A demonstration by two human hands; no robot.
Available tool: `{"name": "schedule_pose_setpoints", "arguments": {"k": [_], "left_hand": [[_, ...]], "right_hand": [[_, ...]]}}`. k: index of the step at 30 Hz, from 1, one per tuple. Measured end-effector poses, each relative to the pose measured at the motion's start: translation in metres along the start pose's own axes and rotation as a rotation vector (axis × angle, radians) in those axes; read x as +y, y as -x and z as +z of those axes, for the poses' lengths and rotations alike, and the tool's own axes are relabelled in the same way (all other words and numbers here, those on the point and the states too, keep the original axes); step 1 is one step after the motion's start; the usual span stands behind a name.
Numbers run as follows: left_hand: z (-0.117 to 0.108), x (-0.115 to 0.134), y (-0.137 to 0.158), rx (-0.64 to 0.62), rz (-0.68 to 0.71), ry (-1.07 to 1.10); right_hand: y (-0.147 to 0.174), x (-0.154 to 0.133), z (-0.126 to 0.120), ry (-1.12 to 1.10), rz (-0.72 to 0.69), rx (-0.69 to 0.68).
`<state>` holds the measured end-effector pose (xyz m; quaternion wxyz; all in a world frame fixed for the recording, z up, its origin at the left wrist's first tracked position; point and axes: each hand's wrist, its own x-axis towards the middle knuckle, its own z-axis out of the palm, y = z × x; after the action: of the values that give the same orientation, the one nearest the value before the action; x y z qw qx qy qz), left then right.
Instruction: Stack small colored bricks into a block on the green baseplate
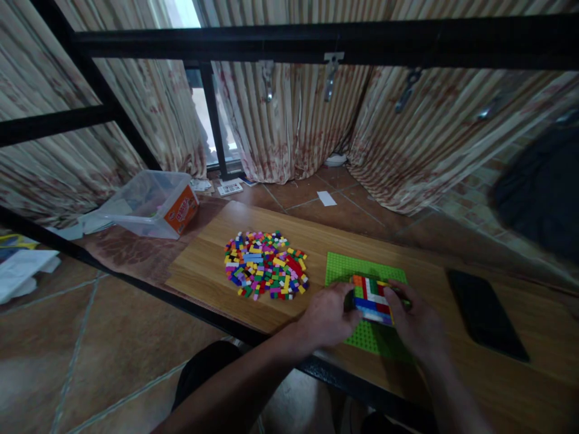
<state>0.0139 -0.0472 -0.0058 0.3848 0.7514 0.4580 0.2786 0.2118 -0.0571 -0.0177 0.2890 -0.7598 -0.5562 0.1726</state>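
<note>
A block of multicoloured toy bricks (pixel 371 299), with orange, white, red, blue and green pieces fitted together, is gripped between my two hands. My left hand (pixel 332 314) closes on its left side, and my right hand (pixel 414 316) closes on its right side. The brick block is over the bright green studded baseplate (pixel 337 265); I cannot tell whether it touches it. To the left of the baseplate lies a loose pile of small bricks in many colours (pixel 266 265). My fingers partly hide the block's sides.
The wooden table (pixel 208 247) carries a dark flat tablet-like slab (pixel 486 313) at the right. A clear plastic bin (pixel 154 205) with an orange label stands at the far left end. Black metal bars (pixel 289 45) cross above, before striped curtains (pixel 280 120).
</note>
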Motion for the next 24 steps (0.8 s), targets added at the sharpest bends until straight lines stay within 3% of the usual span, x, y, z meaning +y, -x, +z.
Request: {"name": "schedule_pose_setpoints", "arguments": {"k": [3, 6, 9, 16, 19, 24], "left_hand": [[-0.013, -0.002, 0.000, 0.034, -0.008, 0.007], [-0.036, -0.009, -0.005, 0.167, -0.091, 0.003], [-0.063, -0.019, -0.011, 0.362, -0.154, -0.085], [-0.136, -0.048, 0.000, 0.558, -0.361, -0.251], [-0.168, -0.061, 0.016, 0.542, -0.543, -0.322], [-0.187, -0.072, 0.028, 0.478, -0.588, -0.451]], "right_hand": [[0.000, -0.001, 0.002, 0.027, -0.005, -0.003], [0.000, -0.004, 0.001, 0.034, -0.001, 0.001], [0.000, -0.007, 0.001, 0.048, 0.029, -0.004], [-0.003, -0.005, 0.002, 0.100, 0.040, -0.002], [-0.004, -0.004, 0.002, 0.105, 0.032, 0.008], [-0.006, -0.002, 0.003, 0.119, 0.034, 0.005]]}}
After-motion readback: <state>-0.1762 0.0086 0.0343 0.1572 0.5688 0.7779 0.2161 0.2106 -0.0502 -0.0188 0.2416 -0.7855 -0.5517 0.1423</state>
